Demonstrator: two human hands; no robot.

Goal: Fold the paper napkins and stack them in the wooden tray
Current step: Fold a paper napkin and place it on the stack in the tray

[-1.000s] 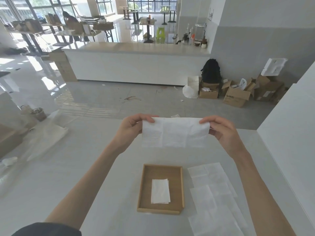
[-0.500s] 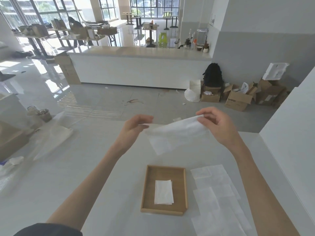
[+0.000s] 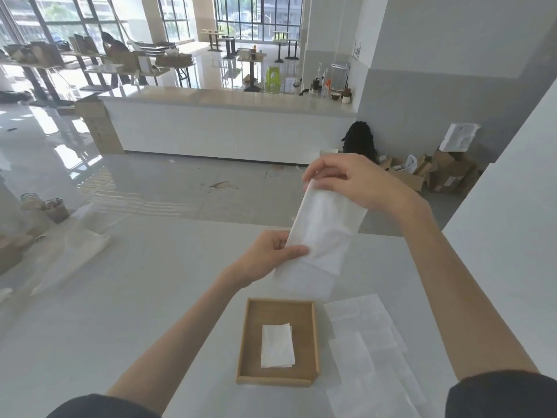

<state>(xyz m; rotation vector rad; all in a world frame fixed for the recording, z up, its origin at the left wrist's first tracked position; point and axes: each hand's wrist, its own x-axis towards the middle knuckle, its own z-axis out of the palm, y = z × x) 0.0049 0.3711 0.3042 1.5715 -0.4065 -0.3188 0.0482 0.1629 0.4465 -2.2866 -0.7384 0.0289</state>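
I hold a white paper napkin (image 3: 324, 230) in the air above the table, folded lengthwise and hanging at a slant. My right hand (image 3: 355, 182) pinches its upper end. My left hand (image 3: 268, 257) pinches its lower left edge. Below them a shallow wooden tray (image 3: 250, 336) rests on the white table, with one folded napkin (image 3: 277, 345) lying flat inside it. To the right of the tray, several unfolded napkins (image 3: 367, 348) lie overlapping on the table.
A white wall or partition (image 3: 509, 236) borders the table on the right. A clear plastic bag (image 3: 75, 251) and small cups (image 3: 54, 209) lie at the table's far left. Beyond the table's far edge are open floor, a long white counter and cardboard boxes.
The napkin was stretched flat and wide between both hands. My right hand has swung up and over toward the left hand, folding it into a narrow slanted strip.
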